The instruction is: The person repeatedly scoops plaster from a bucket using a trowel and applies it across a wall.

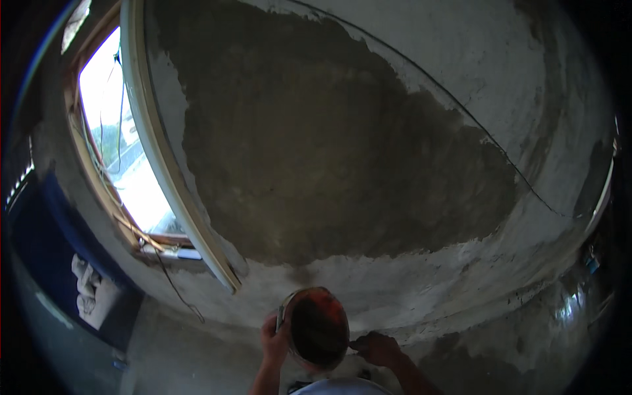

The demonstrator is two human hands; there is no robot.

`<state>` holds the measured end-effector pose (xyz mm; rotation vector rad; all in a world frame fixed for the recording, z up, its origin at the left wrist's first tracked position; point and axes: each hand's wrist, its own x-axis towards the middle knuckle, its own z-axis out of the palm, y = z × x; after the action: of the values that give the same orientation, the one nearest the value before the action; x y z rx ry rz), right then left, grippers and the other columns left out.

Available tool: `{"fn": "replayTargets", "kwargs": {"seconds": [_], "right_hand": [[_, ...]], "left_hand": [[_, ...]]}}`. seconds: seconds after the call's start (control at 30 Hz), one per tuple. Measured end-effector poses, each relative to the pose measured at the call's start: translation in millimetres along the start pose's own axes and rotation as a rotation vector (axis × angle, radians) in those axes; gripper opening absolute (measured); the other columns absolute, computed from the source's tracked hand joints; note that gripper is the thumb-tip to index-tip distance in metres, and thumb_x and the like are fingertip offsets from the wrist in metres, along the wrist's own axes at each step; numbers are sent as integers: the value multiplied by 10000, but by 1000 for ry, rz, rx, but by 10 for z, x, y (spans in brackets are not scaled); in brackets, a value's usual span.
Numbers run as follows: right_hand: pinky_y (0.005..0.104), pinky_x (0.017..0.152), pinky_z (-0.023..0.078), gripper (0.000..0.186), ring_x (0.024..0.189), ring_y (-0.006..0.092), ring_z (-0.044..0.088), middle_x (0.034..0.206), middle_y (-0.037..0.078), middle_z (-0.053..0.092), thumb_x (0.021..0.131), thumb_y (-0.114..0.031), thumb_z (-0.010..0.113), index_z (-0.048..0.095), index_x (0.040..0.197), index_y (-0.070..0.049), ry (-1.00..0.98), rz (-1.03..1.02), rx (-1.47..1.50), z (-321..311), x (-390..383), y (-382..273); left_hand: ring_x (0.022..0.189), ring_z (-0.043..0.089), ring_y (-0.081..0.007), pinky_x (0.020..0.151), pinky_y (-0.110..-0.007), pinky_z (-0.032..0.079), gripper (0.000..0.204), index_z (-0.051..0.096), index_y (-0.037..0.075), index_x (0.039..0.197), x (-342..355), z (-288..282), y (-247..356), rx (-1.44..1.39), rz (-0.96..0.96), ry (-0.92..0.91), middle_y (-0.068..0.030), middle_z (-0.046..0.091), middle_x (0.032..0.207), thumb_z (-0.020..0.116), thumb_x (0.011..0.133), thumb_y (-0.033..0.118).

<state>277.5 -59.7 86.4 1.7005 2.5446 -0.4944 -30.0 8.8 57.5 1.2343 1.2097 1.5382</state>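
Two bare hands, one round container and one window can be counted. The container (pixel 332 308), reddish along part of its inner wall, is held up in front of the body at the lower middle of the view, tipped so that its mouth is seen. Its left side is gripped by the left hand (pixel 275 339), which is closed about the edge, thumb and fingers bent. The right hand (pixel 378 347) is placed at the container's right side with its fingers curled, the foremost part being brought close to the rim; whether the rim is touched or some small tool is held cannot be told in the dim light. The contents are lost in shadow. On the pale wall (pixel 461 46), one large darker patch (pixel 342 145) is seen, cut off by the upper edge. The wall is crossed by one dark cable (pixel 428 74). Beside the window (pixel 108 99), whose outdoor view is mostly washed out, one long pale pole (pixel 155 145) is seen, its upper end cut off. At far left, a pale crumpled bundle (pixel 85 283) is shown, its kind hard to make out. Both forearms are cut off by the lower edge.
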Motion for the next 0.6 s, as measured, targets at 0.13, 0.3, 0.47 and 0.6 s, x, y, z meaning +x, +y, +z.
{"fn": "replayTargets", "kwargs": {"seconds": [0.13,0.3,0.47,0.6], "right_hand": [[468,860,566,429,1057,252,658,1124,-19,699,900,-290,646,623,1323,-356,79,15,35,-150,-168,353],[483,727,574,350,877,300,701,999,37,709,862,-217,658,669,1203,-292,100,70,10,-511,-155,570],[513,668,567,328,790,355,698,906,150,685,824,-209,678,664,1152,-227,270,59,117,-591,39,827],[517,673,568,309,767,376,695,885,166,677,829,-209,672,659,1138,-218,375,29,201,-749,68,799]], "left_hand": [[696,426,-13,602,-211,334,152,660,41,894,-46,440,226,60,55,22,113,507,767,637,983,163],[773,469,-44,687,-228,373,142,658,10,914,-160,822,564,76,-8,4,68,558,835,616,994,119],[745,477,-54,647,-239,386,195,636,-16,853,-200,1094,900,-12,-32,14,54,574,766,623,995,117],[664,372,-38,576,-256,297,255,572,48,777,-172,1157,894,113,65,-86,102,446,709,637,993,167]]}}
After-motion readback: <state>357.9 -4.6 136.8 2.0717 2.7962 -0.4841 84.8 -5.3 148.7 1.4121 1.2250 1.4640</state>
